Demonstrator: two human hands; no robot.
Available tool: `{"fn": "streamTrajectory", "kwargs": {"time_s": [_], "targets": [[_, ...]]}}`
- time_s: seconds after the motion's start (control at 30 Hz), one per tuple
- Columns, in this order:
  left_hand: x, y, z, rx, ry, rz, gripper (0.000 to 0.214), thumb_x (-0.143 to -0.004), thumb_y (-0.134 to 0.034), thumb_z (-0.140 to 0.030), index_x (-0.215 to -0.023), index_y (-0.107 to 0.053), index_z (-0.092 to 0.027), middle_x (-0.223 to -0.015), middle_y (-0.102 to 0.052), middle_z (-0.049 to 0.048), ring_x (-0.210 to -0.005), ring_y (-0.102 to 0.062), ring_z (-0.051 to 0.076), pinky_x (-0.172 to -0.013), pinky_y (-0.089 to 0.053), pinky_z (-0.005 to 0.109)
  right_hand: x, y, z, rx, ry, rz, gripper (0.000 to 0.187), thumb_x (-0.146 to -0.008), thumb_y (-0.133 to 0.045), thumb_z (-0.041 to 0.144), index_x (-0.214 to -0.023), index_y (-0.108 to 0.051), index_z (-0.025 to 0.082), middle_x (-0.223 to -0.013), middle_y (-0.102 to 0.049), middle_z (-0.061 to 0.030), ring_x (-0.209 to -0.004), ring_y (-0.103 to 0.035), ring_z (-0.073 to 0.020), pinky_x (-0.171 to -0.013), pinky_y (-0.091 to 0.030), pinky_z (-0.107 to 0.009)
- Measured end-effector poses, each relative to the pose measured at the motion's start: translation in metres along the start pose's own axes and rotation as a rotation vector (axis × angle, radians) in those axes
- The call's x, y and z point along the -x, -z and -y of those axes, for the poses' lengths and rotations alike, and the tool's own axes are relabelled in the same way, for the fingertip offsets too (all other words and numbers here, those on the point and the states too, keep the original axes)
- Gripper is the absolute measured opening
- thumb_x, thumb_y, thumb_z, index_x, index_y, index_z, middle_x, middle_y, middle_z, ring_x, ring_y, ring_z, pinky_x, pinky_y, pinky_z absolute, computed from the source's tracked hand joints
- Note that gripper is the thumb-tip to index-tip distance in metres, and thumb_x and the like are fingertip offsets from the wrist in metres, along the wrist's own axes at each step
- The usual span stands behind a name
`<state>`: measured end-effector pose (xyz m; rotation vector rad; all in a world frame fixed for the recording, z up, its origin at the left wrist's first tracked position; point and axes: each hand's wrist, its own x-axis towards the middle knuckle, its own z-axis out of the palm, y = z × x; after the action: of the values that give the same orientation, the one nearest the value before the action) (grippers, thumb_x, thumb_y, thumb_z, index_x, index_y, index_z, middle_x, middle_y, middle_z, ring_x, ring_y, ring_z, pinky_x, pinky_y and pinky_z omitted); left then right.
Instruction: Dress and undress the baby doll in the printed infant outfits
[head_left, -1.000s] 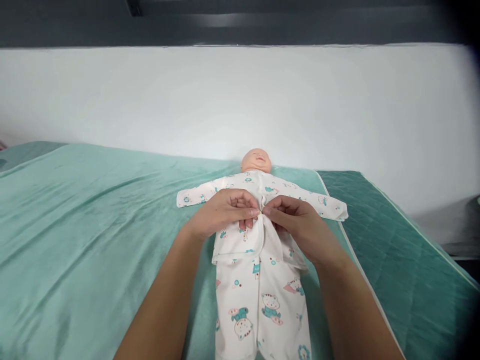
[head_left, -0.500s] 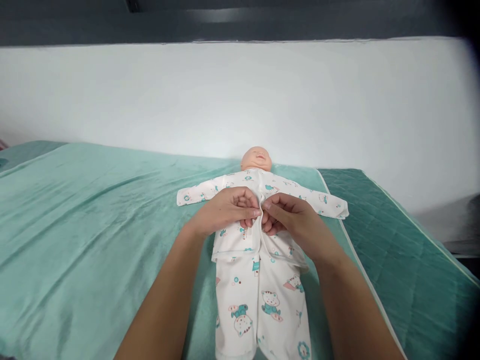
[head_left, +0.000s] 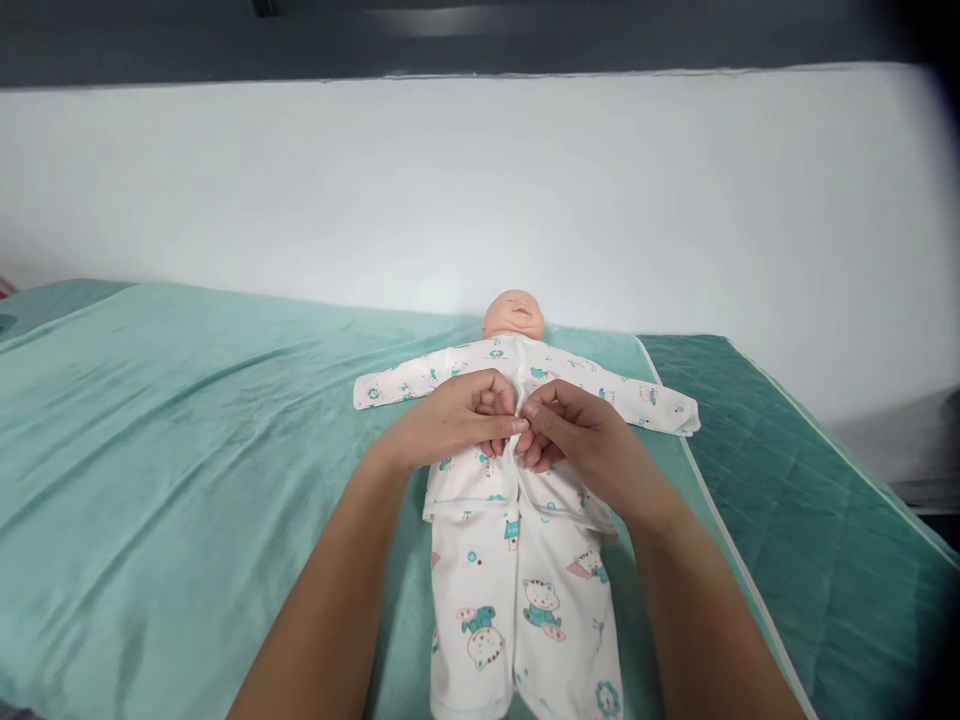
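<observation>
A baby doll (head_left: 513, 314) lies on its back on a green blanket, head toward the wall, dressed in a white printed top (head_left: 480, 478) and matching trousers (head_left: 525, 620). My left hand (head_left: 454, 418) and my right hand (head_left: 577, 430) meet over the doll's chest. Each pinches one front edge of the top, fingertips touching at the middle seam. The top's sleeves spread out flat to both sides. What lies between my fingertips is hidden.
The light green blanket (head_left: 180, 440) covers the bed to the left. A darker green quilted mattress (head_left: 795, 540) shows on the right, with its edge at far right. A white wall (head_left: 480, 190) stands behind the doll's head.
Both hands have drawn the two front flaps of the top together, so the open gap below the chest has closed. My fingertips have crept slightly up the doll's chest.
</observation>
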<state>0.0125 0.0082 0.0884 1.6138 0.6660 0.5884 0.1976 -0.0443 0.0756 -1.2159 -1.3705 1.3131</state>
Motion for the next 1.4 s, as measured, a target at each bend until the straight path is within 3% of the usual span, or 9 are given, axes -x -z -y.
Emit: {"fn": "streamTrajectory", "kwargs": {"time_s": [0.2,0.43,0.7,0.9,1.3,1.4], "targets": [[0.0,0.002,0.002,0.053,-0.029,0.043,0.025,-0.084,-0.069,-0.036,-0.09,-0.051,-0.02,-0.077,-0.063,0.0008,-0.068,-0.061,0.012,-0.063,-0.051,0.027,0.001,0.001,0.0,0.016,0.014,0.038,0.027,-0.092,-0.056,0.046,-0.087,-0.058,0.02,-0.075,-0.069,-0.0012,-0.066,-0.066,-0.0131,-0.062,-0.053,-0.026],[0.0,0.005,0.005,0.086,-0.03,0.045,0.02,-0.085,-0.068,-0.03,-0.087,-0.052,-0.018,-0.074,-0.06,-0.0003,-0.064,-0.058,0.01,-0.061,-0.049,0.024,0.004,0.004,0.001,0.048,0.018,0.084,0.021,-0.084,-0.067,0.037,-0.097,-0.059,0.023,-0.075,-0.068,0.001,-0.073,-0.066,-0.0152,-0.068,-0.054,-0.03],[-0.003,0.013,0.013,0.152,-0.026,0.089,0.019,-0.082,-0.071,-0.027,-0.087,-0.056,-0.017,-0.067,-0.058,-0.002,-0.058,-0.058,0.01,-0.058,-0.05,0.023,0.006,0.001,0.001,0.177,0.066,0.109,0.02,-0.082,-0.069,0.027,-0.096,-0.055,0.025,-0.068,-0.061,0.0064,-0.063,-0.054,-0.0115,-0.059,-0.042,-0.026],[-0.005,0.016,0.015,0.158,-0.03,0.109,0.018,-0.082,-0.07,-0.025,-0.087,-0.056,-0.015,-0.07,-0.061,-0.0004,-0.059,-0.059,0.009,-0.057,-0.05,0.022,0.003,0.002,0.0,0.051,0.035,0.164,0.016,-0.092,-0.058,0.038,-0.1,-0.054,0.024,-0.072,-0.063,0.0032,-0.063,-0.057,-0.0124,-0.062,-0.047,-0.029],[0.0,0.015,0.01,0.135,-0.005,0.114,0.022,-0.08,-0.073,-0.022,-0.095,-0.059,-0.016,-0.079,-0.064,0.0004,-0.066,-0.061,0.009,-0.063,-0.053,0.023,0.0,0.005,-0.004,-0.087,0.045,0.191,0.011,-0.093,-0.056,0.029,-0.101,-0.054,0.022,-0.073,-0.065,0.0017,-0.063,-0.059,-0.0115,-0.059,-0.046,-0.025],[0.002,0.016,0.008,0.076,0.036,0.119,0.021,-0.08,-0.072,-0.023,-0.094,-0.058,-0.017,-0.08,-0.065,0.0008,-0.066,-0.062,0.009,-0.056,-0.048,0.019,0.0,0.005,-0.003,-0.101,0.049,0.186,0.009,-0.093,-0.056,0.028,-0.1,-0.054,0.022,-0.072,-0.065,0.0017,-0.061,-0.058,-0.011,-0.059,-0.045,-0.025]]}}
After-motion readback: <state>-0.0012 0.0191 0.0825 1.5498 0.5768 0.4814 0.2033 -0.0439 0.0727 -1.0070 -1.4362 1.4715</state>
